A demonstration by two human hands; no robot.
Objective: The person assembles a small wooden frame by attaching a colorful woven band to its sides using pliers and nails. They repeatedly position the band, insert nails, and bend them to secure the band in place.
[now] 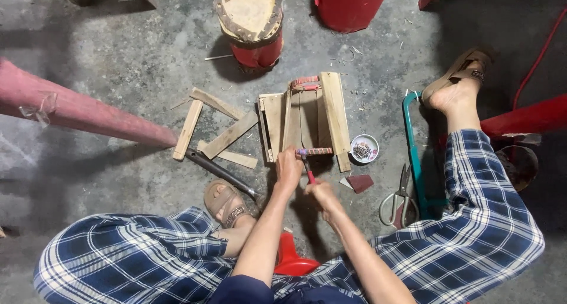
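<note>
The left hand (289,165) presses down on the near edge of a small wooden frame (304,122), fingers curled over its banded crossbar. The right hand (321,193) is closed around a red-handled hammer (306,167), whose head sits at that crossbar. The frame lies on the concrete floor (118,56) between the knees; several rough slats are already joined, while loose slats (215,130) wait to its left. A shallow dish of nails (364,149), scissors (399,195) and a green saw (414,150) lie to the right.
</note>
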